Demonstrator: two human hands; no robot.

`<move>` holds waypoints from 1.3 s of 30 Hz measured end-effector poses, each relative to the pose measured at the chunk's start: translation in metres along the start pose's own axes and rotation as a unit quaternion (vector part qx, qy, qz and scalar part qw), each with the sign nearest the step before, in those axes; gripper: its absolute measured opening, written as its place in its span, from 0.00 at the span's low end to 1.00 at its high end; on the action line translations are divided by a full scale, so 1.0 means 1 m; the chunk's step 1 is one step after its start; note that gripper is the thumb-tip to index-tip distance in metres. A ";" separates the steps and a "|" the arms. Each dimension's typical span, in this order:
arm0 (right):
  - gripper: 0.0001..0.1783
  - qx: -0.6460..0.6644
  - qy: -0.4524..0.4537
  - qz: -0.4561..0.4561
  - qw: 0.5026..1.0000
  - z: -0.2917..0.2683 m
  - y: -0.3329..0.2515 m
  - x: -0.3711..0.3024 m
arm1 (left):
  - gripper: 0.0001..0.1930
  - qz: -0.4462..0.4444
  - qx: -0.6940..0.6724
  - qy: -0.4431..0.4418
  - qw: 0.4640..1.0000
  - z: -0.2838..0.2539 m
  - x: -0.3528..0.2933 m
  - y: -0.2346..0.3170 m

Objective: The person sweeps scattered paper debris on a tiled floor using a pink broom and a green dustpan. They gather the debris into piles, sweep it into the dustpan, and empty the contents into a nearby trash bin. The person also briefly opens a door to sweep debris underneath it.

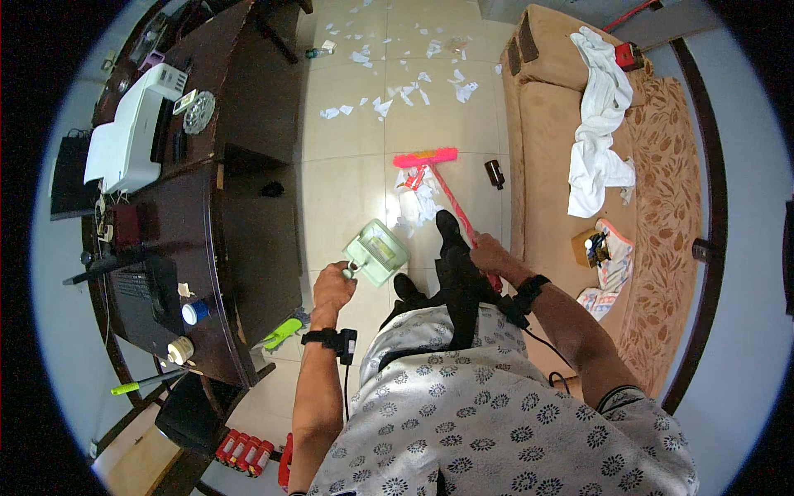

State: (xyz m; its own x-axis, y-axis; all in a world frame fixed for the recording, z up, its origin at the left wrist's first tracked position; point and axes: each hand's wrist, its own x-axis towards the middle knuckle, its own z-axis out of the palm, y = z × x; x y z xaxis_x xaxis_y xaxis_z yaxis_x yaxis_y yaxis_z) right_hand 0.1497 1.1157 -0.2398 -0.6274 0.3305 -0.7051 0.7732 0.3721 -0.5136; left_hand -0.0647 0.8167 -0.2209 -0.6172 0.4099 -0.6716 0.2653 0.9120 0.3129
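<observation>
My left hand [332, 288] is closed around the handle of a pale green dustpan [389, 266], which is low over or on the tiled floor in front of me. In my right hand [493, 254] is the red-and-pink handle of a broom [425, 158], its pink head resting on the floor farther ahead. Between broom head and dustpan lies a heap of white paper scraps [425, 205] with a red-and-white wrapper [414, 179] at its far end. Some pale, greenish content shows inside the dustpan.
Torn paper pieces [382, 107] litter the far floor. A dark bottle [495, 174] lies by the tan sofa [542, 149], which bears a white cloth [597, 124]. On the left stands a dark desk [190, 240] with a white printer [132, 132]; a green brush [284, 332] lies beside it.
</observation>
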 end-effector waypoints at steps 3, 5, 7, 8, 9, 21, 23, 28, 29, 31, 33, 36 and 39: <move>0.18 0.030 -0.024 0.014 0.999 0.042 -0.011 -0.023 | 0.20 0.031 0.013 0.033 0.999 0.003 -0.008 -0.008; 0.16 0.107 -0.038 0.035 0.993 0.060 -0.016 -0.037 | 0.20 0.027 0.001 0.025 0.999 0.000 -0.006 -0.013; 0.17 0.077 -0.050 0.009 0.996 0.075 -0.021 -0.046 | 0.21 0.022 -0.001 0.023 0.999 -0.004 0.000 -0.016; 0.18 0.055 -0.065 0.007 0.996 0.080 -0.022 -0.052 | 0.21 0.021 -0.006 0.012 1.000 -0.005 0.002 -0.017; 0.19 0.117 -0.076 0.024 0.990 0.084 -0.024 -0.058 | 0.22 0.024 -0.012 0.006 1.000 -0.007 0.005 -0.018; 0.13 0.245 -0.190 0.057 0.949 0.056 -0.054 -0.124 | 0.23 -0.006 -0.006 0.006 1.000 -0.011 0.009 -0.015; 0.14 0.263 -0.201 0.048 0.943 0.043 -0.053 -0.140 | 0.23 -0.011 -0.006 0.019 1.000 -0.010 0.011 -0.015; 0.21 0.252 -0.188 0.031 0.949 0.012 -0.051 -0.173 | 0.23 0.011 -0.002 -0.001 1.000 -0.007 0.008 -0.016; 0.22 0.258 -0.182 0.026 0.948 0.006 -0.049 -0.174 | 0.23 0.012 0.000 -0.002 1.000 -0.007 0.007 -0.016; 0.24 0.251 -0.169 0.010 0.953 -0.005 -0.042 -0.176 | 0.23 0.003 -0.001 -0.009 1.000 -0.006 0.002 -0.016; 0.24 0.244 -0.137 0.026 0.960 -0.011 -0.034 -0.171 | 0.23 0.012 -0.003 -0.016 1.000 -0.006 -0.003 -0.015; 0.21 0.231 -0.097 0.028 0.968 -0.011 -0.016 -0.154 | 0.22 -0.006 0.001 -0.021 1.000 -0.007 -0.010 -0.009; 0.18 0.220 -0.057 0.022 0.974 -0.006 0.004 -0.134 | 0.22 -0.014 -0.005 -0.013 1.000 -0.008 -0.017 -0.002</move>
State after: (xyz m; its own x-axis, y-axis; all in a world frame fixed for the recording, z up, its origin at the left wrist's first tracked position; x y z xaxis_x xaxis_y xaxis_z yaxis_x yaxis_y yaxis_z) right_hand 0.2365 1.0784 -0.1447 -0.5981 0.2307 -0.7675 0.7793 -0.0561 -0.6242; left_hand -0.0605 0.8077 -0.2043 -0.6045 0.3842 -0.6978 0.2409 0.9232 0.2996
